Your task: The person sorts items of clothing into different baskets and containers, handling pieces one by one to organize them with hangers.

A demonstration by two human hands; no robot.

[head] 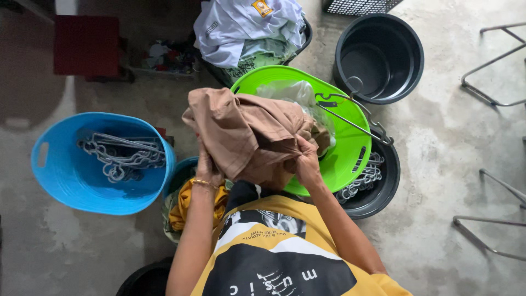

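Together, left hand (207, 169) and right hand (304, 159) grip a brown garment (246, 137) over the green tub (350, 148).

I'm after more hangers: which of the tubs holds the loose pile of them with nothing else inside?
The blue tub at the person's left: only pale hangers lie in it. The green tub holds a plastic bag and one hanger; the black tub looks empty.

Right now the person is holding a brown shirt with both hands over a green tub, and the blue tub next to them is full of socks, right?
Not quite. The blue tub holds pale plastic hangers, not socks, as the head view shows. The rest is right: the left hand and right hand hold the brown shirt over the green tub.
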